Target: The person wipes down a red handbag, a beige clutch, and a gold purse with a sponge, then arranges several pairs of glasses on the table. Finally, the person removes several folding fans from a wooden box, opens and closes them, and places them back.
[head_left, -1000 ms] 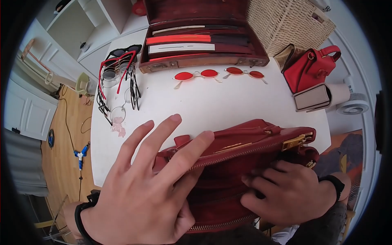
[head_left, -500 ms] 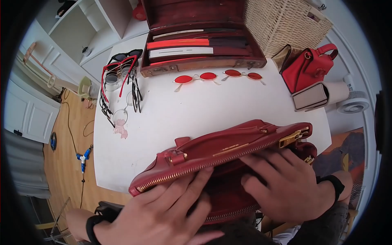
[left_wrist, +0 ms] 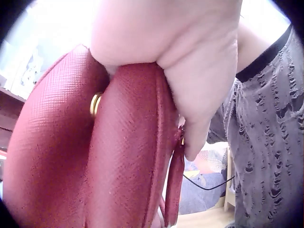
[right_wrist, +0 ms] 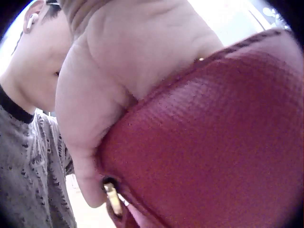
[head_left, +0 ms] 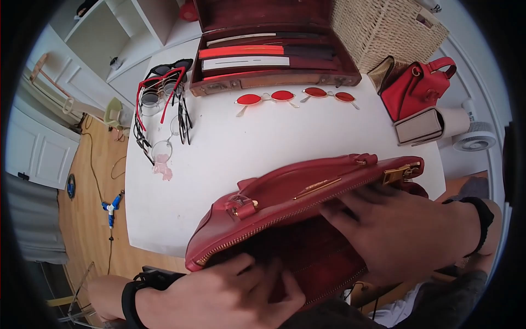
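A dark red handbag [head_left: 257,219] with gold zip teeth lies at the front edge of the white table, its mouth unzipped toward the wearer. My left hand [head_left: 219,296] reaches into the left part of the mouth, fingers bent, blurred and partly in shadow, thumb toward the near rim. On the right, my right hand [head_left: 411,236] has its fingers inside against the far rim, beside a gold zip pull [head_left: 395,174]; their tips are hidden. Both wrist views show a palm over an end of the bag, the thumb hanging down one side.
Behind the bag lie two pairs of red-lensed sunglasses [head_left: 266,97]. An open brown case [head_left: 219,85] holding flat items stands at the back. Several more glasses [head_left: 164,90] pile up at the left. A red bag [head_left: 413,90], a beige bag [head_left: 422,129] and a woven basket [head_left: 378,33] are at the right.
My left hand has come down from above the bag and gone into its mouth. My right hand has shifted slightly up and right. The mouth now gapes wider.
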Action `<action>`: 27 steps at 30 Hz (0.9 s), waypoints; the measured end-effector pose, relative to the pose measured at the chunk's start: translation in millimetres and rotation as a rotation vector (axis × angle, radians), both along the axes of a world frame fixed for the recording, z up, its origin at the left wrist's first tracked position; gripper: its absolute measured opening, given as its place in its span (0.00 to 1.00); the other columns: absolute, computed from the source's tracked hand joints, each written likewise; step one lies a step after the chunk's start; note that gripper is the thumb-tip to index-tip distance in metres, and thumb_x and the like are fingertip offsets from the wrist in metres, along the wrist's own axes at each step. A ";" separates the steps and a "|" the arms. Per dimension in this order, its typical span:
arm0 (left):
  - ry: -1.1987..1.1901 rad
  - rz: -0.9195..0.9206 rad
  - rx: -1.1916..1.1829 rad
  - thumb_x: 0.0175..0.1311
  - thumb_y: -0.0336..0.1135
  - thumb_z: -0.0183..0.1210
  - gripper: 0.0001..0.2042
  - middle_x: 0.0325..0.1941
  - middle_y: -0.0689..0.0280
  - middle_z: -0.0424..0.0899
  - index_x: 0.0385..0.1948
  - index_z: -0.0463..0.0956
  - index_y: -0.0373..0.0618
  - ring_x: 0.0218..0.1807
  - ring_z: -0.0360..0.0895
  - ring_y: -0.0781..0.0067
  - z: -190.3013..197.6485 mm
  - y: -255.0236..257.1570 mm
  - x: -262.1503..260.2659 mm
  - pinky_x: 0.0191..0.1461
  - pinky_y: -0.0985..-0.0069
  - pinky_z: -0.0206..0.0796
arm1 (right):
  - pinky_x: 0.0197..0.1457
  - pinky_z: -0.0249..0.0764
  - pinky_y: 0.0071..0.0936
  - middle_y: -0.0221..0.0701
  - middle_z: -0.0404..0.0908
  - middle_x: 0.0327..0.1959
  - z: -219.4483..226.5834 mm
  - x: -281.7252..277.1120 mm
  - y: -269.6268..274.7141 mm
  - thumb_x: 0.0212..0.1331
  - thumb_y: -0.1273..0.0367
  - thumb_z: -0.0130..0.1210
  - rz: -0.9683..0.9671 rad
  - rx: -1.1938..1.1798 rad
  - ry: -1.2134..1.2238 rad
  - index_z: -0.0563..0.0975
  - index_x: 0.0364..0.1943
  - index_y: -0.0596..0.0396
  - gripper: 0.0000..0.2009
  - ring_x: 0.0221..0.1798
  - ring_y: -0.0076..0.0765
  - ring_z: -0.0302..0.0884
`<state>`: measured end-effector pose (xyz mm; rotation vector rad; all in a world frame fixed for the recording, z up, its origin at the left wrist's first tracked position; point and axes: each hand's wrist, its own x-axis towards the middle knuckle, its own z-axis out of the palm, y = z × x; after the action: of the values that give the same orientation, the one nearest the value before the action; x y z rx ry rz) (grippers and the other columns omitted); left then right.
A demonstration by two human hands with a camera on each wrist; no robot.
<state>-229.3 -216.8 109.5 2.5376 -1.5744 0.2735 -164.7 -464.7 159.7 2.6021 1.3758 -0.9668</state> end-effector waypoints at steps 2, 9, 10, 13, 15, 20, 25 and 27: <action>-0.133 -0.093 -0.093 0.46 0.32 0.59 0.11 0.33 0.58 0.87 0.33 0.75 0.42 0.28 0.80 0.74 -7.2 -1.6 4.4 0.35 0.80 0.70 | 0.63 0.72 0.46 0.56 0.63 0.61 -1.0 1.5 -1.6 0.38 0.56 0.72 0.030 0.032 -0.055 0.61 0.64 0.69 0.49 0.63 0.63 0.68; 0.071 -0.083 0.202 0.48 0.31 0.58 0.09 0.35 0.57 0.87 0.32 0.74 0.43 0.28 0.80 0.75 33.7 -1.8 11.2 0.34 0.81 0.70 | 0.58 0.76 0.41 0.51 0.69 0.58 2.0 3.0 0.1 0.34 0.60 0.71 -0.100 0.079 -0.013 0.65 0.62 0.66 0.45 0.60 0.54 0.73; 0.089 -0.011 0.150 0.49 0.31 0.58 0.09 0.34 0.57 0.86 0.33 0.75 0.43 0.28 0.80 0.74 28.8 -4.1 9.0 0.34 0.80 0.70 | 0.55 0.77 0.39 0.49 0.73 0.55 1.8 2.2 -1.5 0.35 0.62 0.69 -0.069 0.125 -0.044 0.67 0.61 0.65 0.43 0.57 0.52 0.76; 0.212 0.078 0.127 0.45 0.37 0.61 0.14 0.32 0.63 0.85 0.36 0.77 0.44 0.25 0.79 0.74 36.9 -10.1 9.6 0.32 0.79 0.71 | 0.43 0.80 0.40 0.44 0.81 0.33 -8.7 -8.0 -12.6 0.47 0.64 0.61 0.175 0.163 -0.246 0.74 0.46 0.69 0.24 0.39 0.50 0.83; 0.319 0.095 0.161 0.42 0.42 0.63 0.19 0.30 0.68 0.84 0.38 0.78 0.46 0.22 0.78 0.75 46.5 -14.1 11.9 0.30 0.80 0.71 | 0.39 0.80 0.41 0.43 0.81 0.29 -3.5 -2.6 -12.9 0.49 0.65 0.59 0.153 0.116 -0.132 0.74 0.45 0.69 0.22 0.36 0.50 0.83; 0.375 0.205 0.275 0.42 0.47 0.67 0.27 0.31 0.65 0.84 0.46 0.79 0.42 0.25 0.81 0.71 49.6 -18.2 9.4 0.32 0.76 0.73 | 0.31 0.80 0.41 0.46 0.81 0.26 0.4 8.0 -11.4 0.50 0.68 0.56 0.095 0.203 0.043 0.73 0.45 0.70 0.20 0.29 0.51 0.83; 0.271 0.192 0.147 0.43 0.46 0.66 0.26 0.28 0.65 0.82 0.46 0.79 0.41 0.28 0.82 0.71 36.4 -14.6 6.1 0.32 0.75 0.74 | 0.32 0.80 0.39 0.49 0.81 0.24 -8.7 11.1 -5.9 0.49 0.69 0.57 0.097 0.193 0.127 0.73 0.44 0.72 0.20 0.28 0.51 0.84; 0.273 0.211 0.123 0.44 0.46 0.66 0.26 0.26 0.66 0.81 0.46 0.79 0.41 0.29 0.82 0.71 38.8 -14.0 5.5 0.32 0.75 0.74 | 0.30 0.79 0.39 0.47 0.80 0.22 -7.0 10.2 -4.4 0.48 0.69 0.58 0.148 0.188 0.082 0.73 0.42 0.71 0.19 0.28 0.49 0.84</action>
<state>-223.8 -230.7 148.3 2.6964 -1.2633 -0.1485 -154.5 -469.1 152.7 2.5663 1.7310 -0.9768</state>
